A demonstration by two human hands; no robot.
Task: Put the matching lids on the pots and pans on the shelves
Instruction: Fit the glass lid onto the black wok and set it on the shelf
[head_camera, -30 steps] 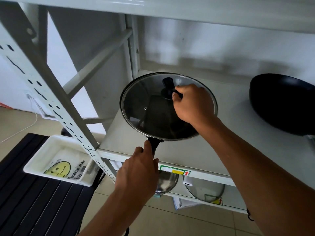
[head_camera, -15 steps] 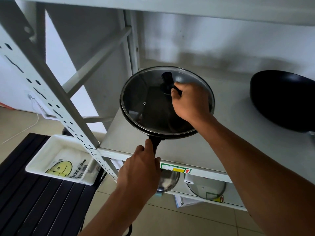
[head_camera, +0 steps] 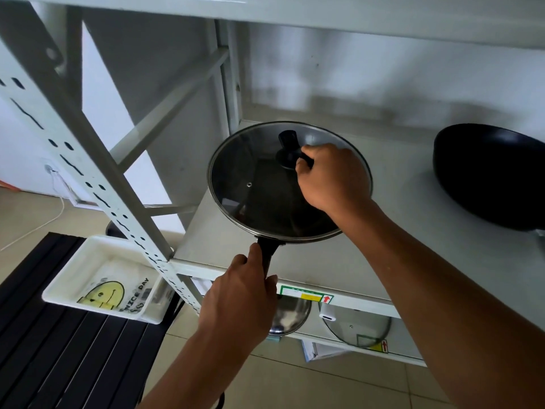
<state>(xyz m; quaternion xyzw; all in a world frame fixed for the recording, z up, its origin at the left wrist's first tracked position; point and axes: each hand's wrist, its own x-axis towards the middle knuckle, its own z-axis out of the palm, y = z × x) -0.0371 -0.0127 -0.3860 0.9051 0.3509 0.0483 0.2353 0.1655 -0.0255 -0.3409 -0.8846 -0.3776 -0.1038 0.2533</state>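
A black frying pan (head_camera: 267, 249) sits at the left end of the white shelf (head_camera: 339, 261), its handle pointing toward me. A glass lid (head_camera: 253, 184) with a steel rim and a black knob covers the pan. My right hand (head_camera: 333, 178) grips the lid's knob. My left hand (head_camera: 239, 302) grips the pan's black handle at the shelf's front edge. A second black pan (head_camera: 489, 178) stands uncovered at the right end of the same shelf. On the lower shelf lie a steel lid (head_camera: 287, 317) and a glass lid (head_camera: 356, 329).
The shelf's perforated white upright (head_camera: 88, 172) slants across the left. A white tray (head_camera: 100, 278) holding a smiley-face bag rests on a black slatted surface (head_camera: 59, 349) at lower left. The shelf above (head_camera: 324, 13) hangs close over the pans. Tiled floor lies below.
The lidded pan has shifted slightly back and up along the shelf with both hands still holding it; the lid now lies flatter on the pan's rim.
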